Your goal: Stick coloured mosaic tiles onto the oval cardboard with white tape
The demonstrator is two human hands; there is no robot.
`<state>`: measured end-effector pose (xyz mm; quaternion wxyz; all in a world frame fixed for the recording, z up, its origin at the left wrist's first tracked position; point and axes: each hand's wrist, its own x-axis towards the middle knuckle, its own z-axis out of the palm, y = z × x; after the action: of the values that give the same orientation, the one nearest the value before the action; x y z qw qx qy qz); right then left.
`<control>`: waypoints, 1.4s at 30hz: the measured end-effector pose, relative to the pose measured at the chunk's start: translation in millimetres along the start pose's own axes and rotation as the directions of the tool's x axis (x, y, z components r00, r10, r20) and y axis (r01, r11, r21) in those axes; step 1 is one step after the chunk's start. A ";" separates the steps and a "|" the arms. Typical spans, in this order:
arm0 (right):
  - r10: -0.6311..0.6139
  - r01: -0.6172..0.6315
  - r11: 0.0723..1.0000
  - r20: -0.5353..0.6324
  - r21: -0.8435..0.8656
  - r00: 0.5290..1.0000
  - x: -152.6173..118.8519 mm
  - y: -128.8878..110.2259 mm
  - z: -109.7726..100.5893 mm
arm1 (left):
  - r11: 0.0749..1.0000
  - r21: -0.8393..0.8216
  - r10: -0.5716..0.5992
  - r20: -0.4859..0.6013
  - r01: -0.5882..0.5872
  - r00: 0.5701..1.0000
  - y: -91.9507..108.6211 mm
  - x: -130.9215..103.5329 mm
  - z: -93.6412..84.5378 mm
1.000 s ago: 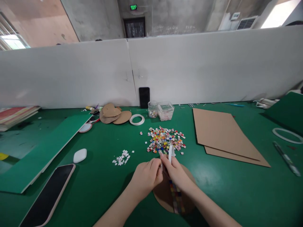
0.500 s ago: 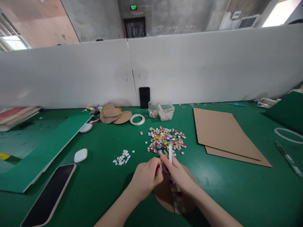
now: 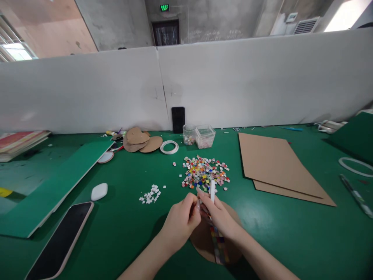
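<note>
Gripped in the right hand (image 3: 220, 218), a narrow white band faced with small multicoloured square tiles (image 3: 219, 247) extends over a round brown cardboard disc (image 3: 201, 245) on the green tabletop (image 3: 125, 229). Fingertips of the left hand (image 3: 182, 219) press together beside the right thumb; whether they pinch anything cannot be told. Just beyond both hands lies a loose heap of multicoloured square pieces (image 3: 201, 171).

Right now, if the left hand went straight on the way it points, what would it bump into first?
Most likely the right hand, close ahead of the left hand; whether they already touch is hard to tell.
</note>
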<state>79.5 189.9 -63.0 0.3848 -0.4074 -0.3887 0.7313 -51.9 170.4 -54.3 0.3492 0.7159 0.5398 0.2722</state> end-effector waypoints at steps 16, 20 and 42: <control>0.008 -0.007 0.999 -0.013 0.051 1.000 -1.3 -2.6 3.4 | 0.977 -0.211 0.000 0.020 0.004 1.000 1.4 4.0 -2.8; -0.007 0.007 1.000 0.003 0.024 1.000 -0.8 -0.3 2.8 | 0.971 -0.238 -0.008 0.018 0.012 1.000 -0.5 4.4 -1.5; 0.064 -0.054 0.992 -0.084 0.110 0.994 -0.8 0.3 -0.2 | 0.972 -0.232 -0.006 0.061 0.020 0.998 8.5 3.0 -5.9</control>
<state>80.0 189.2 -63.1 0.4011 -0.4290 -0.3192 0.7438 -50.7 173.1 -44.0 0.4485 0.6744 0.4981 0.3095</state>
